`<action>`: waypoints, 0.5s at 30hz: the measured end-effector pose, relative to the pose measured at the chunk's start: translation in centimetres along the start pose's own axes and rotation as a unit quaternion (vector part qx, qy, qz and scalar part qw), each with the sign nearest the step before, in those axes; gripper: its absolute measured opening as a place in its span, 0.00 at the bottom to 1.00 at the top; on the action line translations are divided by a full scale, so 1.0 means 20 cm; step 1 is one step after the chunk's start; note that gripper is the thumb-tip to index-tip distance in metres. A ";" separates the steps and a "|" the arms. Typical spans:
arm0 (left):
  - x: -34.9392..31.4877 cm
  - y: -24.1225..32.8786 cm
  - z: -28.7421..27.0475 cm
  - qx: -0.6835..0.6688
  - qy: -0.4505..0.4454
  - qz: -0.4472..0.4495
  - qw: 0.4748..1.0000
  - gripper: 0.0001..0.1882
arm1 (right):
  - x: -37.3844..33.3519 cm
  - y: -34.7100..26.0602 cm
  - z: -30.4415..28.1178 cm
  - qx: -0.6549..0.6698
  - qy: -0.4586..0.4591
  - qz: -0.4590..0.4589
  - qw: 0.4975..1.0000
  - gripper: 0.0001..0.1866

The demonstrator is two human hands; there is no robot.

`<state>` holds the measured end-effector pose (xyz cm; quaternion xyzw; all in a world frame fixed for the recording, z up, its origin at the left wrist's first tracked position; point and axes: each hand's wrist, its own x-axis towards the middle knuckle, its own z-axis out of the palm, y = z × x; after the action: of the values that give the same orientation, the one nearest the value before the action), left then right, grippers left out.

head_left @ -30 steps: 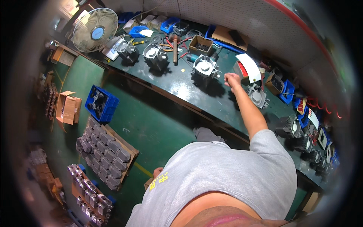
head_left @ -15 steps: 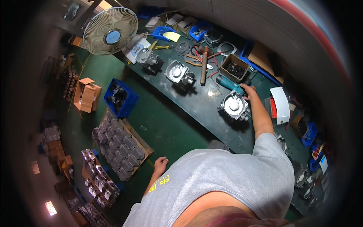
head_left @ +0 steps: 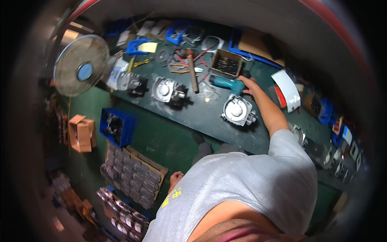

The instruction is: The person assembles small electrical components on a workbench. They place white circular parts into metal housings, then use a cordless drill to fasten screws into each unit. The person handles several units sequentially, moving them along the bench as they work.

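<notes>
My right hand (head_left: 247, 86) reaches over the bench, its fingers wrapped round the handle of a teal cordless drill (head_left: 222, 82). The drill lies on its side in front of a small cardboard box (head_left: 226, 63) of dark small parts. Just nearer to me sits a silver cast-metal housing (head_left: 237, 110) with a round raised centre. Two similar housings, one in the middle (head_left: 164, 90) and one farther left (head_left: 131, 82), stand along the bench edge. Low beside my body hangs my left hand (head_left: 175, 177), fingers curled closed, nothing visible in them.
A hammer (head_left: 192, 72), pliers (head_left: 187, 69) and blue bins (head_left: 138, 46) lie along the back of the bench (head_left: 197, 117). A fan (head_left: 82, 66) stands at its left end. On the floor are a blue crate (head_left: 117, 127), an opened carton (head_left: 82, 133) and a pallet of grey castings (head_left: 133, 175).
My view has turned, so the bench appears shifted left and up. My right hand stays at the drill, its fingers further round the handle. The left hand remains low and curled.
</notes>
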<state>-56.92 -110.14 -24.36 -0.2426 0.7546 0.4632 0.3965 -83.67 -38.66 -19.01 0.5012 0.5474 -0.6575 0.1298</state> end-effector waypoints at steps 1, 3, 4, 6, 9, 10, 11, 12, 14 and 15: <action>0.03 0.00 0.00 0.000 0.003 0.042 0.999 0.10 | 0.00 -0.01 -0.02 0.002 0.007 0.022 1.000 0.35; 0.11 0.01 -0.04 -0.025 -0.017 0.098 0.995 0.09 | -0.06 -0.02 0.01 0.035 0.042 0.000 0.999 0.31; 0.15 0.02 -0.08 -0.047 -0.043 0.109 0.992 0.08 | -0.07 -0.02 0.01 0.044 0.022 0.001 0.999 0.29; 0.24 0.14 -0.17 0.023 -0.090 0.117 0.989 0.08 | -0.03 -0.01 -0.05 0.073 -0.004 -0.002 0.997 0.27; 0.29 0.47 -0.22 0.098 -0.080 0.153 0.980 0.09 | -0.20 -0.11 -0.05 0.092 0.031 -0.050 0.994 0.29; 0.33 0.55 -0.26 0.128 -0.067 0.158 0.977 0.09 | -0.24 -0.12 -0.11 0.085 0.023 -0.050 0.995 0.30; 0.38 0.61 -0.30 0.156 -0.051 0.162 0.973 0.10 | -0.30 -0.13 -0.09 0.070 0.051 -0.065 0.994 0.26; 0.41 0.66 -0.32 0.165 -0.034 0.156 0.973 0.10 | -0.38 -0.19 -0.06 0.067 0.057 -0.068 0.994 0.25; 0.47 0.76 -0.35 0.190 -0.017 0.144 0.971 0.13 | -0.43 -0.21 -0.07 0.067 0.045 -0.106 0.991 0.21; 0.49 0.79 -0.37 0.194 -0.018 0.139 0.971 0.14 | -0.50 -0.23 -0.05 0.066 0.041 -0.116 0.990 0.22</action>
<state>-76.79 -109.54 -22.57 -0.0449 0.8492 0.3627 0.3810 -81.83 -39.89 -8.27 0.4684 0.5620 -0.6817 -0.0040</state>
